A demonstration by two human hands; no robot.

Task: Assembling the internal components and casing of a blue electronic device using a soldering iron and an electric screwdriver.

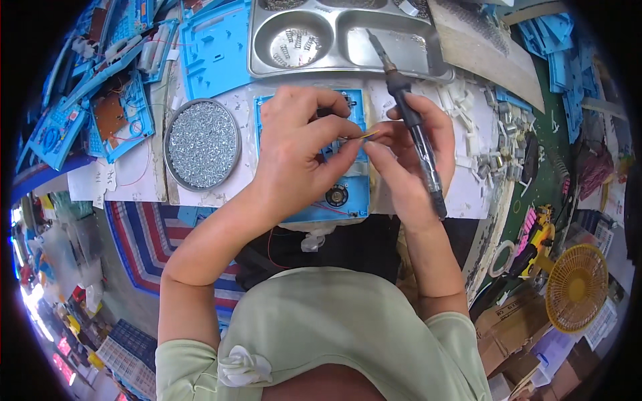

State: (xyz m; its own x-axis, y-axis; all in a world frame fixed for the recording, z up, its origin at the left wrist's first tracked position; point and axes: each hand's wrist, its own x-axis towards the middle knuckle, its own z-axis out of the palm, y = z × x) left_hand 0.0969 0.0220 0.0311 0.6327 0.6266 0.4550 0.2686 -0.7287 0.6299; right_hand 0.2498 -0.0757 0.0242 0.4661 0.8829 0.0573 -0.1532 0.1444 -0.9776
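Observation:
My left hand (301,140) pinches thin wires (368,134), one of them yellow, between thumb and fingers. Opposite it, my right hand (418,157) brings its thumb and fingertips to the same wires. Cradled in that right hand is a soldering iron (416,123) with a dark handle, its metal tip angled up and left, away from the wires. Both hands hover over a blue plastic housing (358,187) on the table, partly hidden by my left hand. A round black speaker (336,195) sits in the housing's near part.
Left of my hands stands a round dish (167,160) full of small screws. A metal compartment tray (257,57) with springs lies beyond. Blue housings with wires (120,110) pile up at far left. White and metal parts (498,144) are scattered right; a yellow fan (576,287) stands lower right.

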